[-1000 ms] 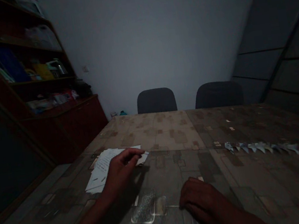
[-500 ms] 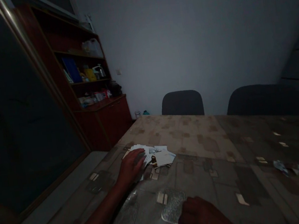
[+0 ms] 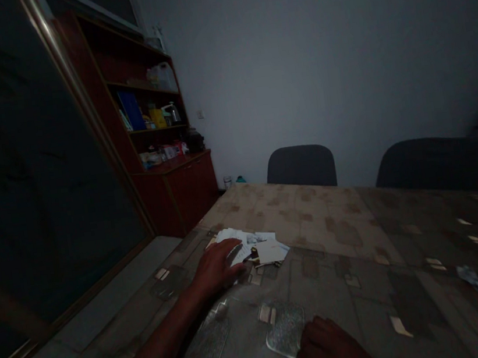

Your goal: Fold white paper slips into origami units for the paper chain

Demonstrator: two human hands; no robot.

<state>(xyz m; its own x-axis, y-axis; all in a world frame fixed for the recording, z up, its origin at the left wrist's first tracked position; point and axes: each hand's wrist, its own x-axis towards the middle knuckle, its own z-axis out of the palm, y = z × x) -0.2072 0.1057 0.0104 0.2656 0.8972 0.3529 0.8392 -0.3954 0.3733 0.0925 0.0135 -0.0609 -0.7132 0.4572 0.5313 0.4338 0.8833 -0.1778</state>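
Observation:
A loose pile of white paper pieces or cards [image 3: 270, 251] lies on the table, some of them overlapping. My left hand [image 3: 218, 267] reaches to the pile's near left side. Its fingers lie over the white pieces and the thumb is spread away from them, with nothing visibly gripped. Close to the front edge of the view, my right hand [image 3: 331, 346] rests on the tablecloth [image 3: 348, 305] with its fingers curled under. Whatever may be inside that curl is hidden. Dim light blurs the details of the pile.
Crumpled whitish scraps [image 3: 470, 278] lie at the table's right. Two dark chairs, one near the middle [image 3: 300, 166] and one on the right [image 3: 439, 164], stand beyond the far edge. A red-brown cabinet [image 3: 191, 185] with filled shelves is at the back left, beside a dark glass panel [image 3: 35, 170].
The whole view has shifted slightly, so things appear further right. My left thumb has spread wider from the fingers beside the pile. My right hand stays curled on the table.

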